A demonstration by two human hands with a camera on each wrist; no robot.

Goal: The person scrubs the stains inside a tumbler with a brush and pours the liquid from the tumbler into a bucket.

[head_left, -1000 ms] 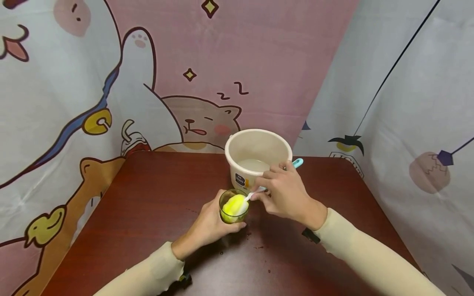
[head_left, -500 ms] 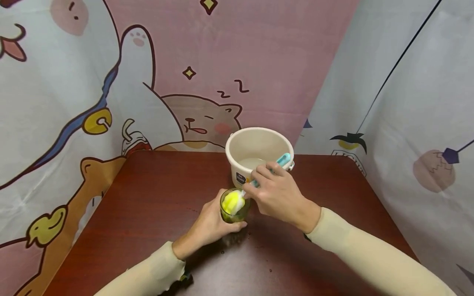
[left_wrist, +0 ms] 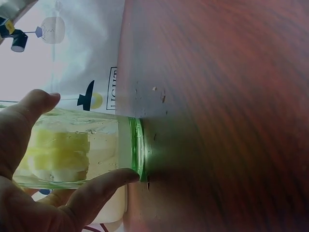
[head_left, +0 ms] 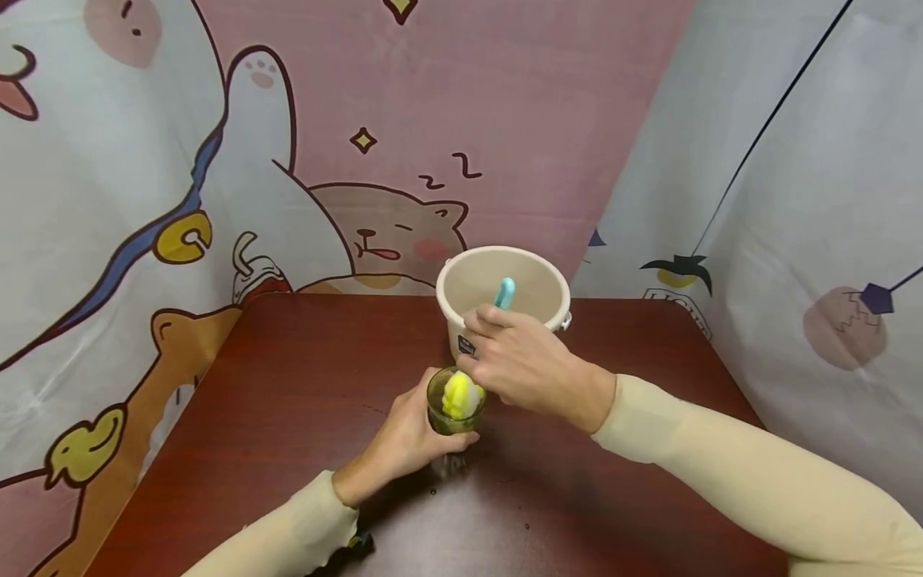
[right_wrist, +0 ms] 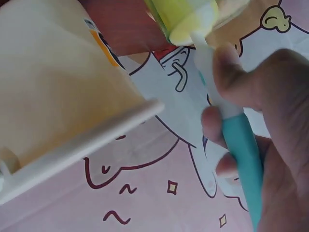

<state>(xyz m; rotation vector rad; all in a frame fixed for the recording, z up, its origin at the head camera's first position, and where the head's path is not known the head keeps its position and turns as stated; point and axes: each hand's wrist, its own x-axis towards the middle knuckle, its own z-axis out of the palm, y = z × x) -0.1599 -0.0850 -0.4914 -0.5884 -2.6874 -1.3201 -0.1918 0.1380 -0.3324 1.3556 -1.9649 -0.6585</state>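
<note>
A clear green-tinted glass [head_left: 438,418] stands near the middle of the table, mouth up, gripped around its side by my left hand [head_left: 407,437]. In the left wrist view, thumb and fingers span the glass [left_wrist: 104,145]; whether its base touches the table I cannot tell. Inside it sits the yellow and white sponge head of a cup brush [head_left: 460,395]. My right hand [head_left: 530,365] holds the brush by its white and teal handle [right_wrist: 241,145], thumb and fingers wrapped around it. The handle's teal end [head_left: 506,292] points up and away.
Just behind the hands stands a cream bucket [head_left: 450,282], its inside partly hidden by my right hand. Small water drops [head_left: 527,526] dot the dark red wooden table [head_left: 324,361]. A cartoon-printed cloth [head_left: 505,120] hangs behind and beside the table.
My right hand has moved left and slightly up, its grip shifting on the brush. The handle has swung from leaning right to more upright. My left hand and the glass stay nearly in place.
</note>
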